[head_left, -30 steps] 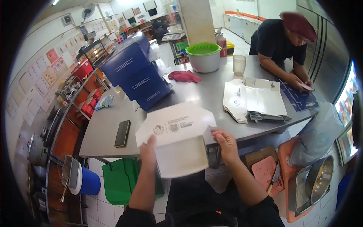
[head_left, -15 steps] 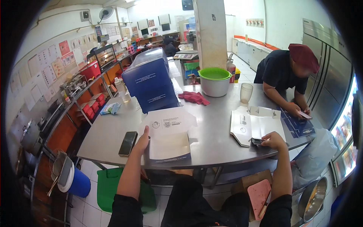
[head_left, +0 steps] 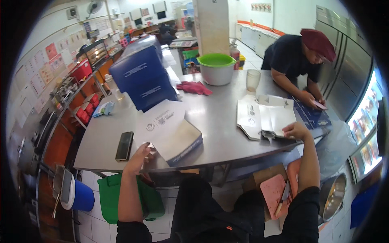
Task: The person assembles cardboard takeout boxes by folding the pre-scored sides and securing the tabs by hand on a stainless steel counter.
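Note:
A folded-up box (head_left: 178, 139), white inside and dark blue outside, sits askew near the table's front edge with its lid raised. By its left corner is my left hand (head_left: 139, 159), fingers apart and holding nothing. To the right lies a stack of flat, unfolded cardboard boxes (head_left: 265, 115), white side up. My right hand (head_left: 297, 131) is closed at the stack's near right edge, its fingertips pinching a flat box. Behind the open box, finished blue boxes (head_left: 148, 83) are piled up and leaning.
A phone (head_left: 124, 146) lies left on the steel table (head_left: 219, 121). Toward the back are a red cloth (head_left: 194, 87), a grey pot (head_left: 217, 74) with a green colander and a plastic cup (head_left: 253, 80). A co-worker (head_left: 289, 60) leans over the right end, holding a phone.
The open box has turned counterclockwise, and my left hand has let go of its side and drawn back. My right hand has shifted along the flat stack's near edge. The whole view has shifted.

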`<state>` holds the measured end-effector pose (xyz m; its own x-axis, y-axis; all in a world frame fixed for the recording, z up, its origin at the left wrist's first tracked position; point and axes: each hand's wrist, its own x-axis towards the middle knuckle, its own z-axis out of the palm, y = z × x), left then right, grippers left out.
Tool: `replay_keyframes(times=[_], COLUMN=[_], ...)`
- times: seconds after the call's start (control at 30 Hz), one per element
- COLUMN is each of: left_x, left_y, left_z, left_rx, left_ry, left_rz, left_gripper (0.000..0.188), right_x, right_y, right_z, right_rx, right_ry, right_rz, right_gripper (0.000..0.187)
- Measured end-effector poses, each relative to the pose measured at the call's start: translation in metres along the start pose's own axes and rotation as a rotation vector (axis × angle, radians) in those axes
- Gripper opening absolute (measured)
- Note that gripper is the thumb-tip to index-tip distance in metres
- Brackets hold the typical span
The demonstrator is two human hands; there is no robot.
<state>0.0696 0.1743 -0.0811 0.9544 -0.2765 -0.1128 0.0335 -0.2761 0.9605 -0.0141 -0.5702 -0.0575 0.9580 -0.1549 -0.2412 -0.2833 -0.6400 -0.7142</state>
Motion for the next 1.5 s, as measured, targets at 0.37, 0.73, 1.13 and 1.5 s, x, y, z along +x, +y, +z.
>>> replay_keyframes(times=[0.37,0.73,1.13,1.5], left_x=[0.027,0.013,-0.002,0.023], left_y=[-0.017,-0.025,-0.024,-0.007], left_z=[0.077,0.112,0.096,0.109], left_rx=[-0.163,0.189,0.411,0.827], left_ry=[0.398,0.334,0.486,0.599], left_rz=[0.240,0.538,0.508,0.710], left_gripper=[0.071,0.030,0.041,0.041], right_x=[-0.020,-0.031,-0.028,-0.017], right_y=[-0.015,-0.008,-0.015,-0.079], right_z=[0.050,0.060,0.073,0.076], right_rx=[-0.016,0.417,0.134,-0.267], right_ry=[-0.098,-0.075,0.189,0.229], right_rz=[-0.183,-0.099,-0.094,-0.260], right_gripper=[0.050,0.030,0.032,0.041])
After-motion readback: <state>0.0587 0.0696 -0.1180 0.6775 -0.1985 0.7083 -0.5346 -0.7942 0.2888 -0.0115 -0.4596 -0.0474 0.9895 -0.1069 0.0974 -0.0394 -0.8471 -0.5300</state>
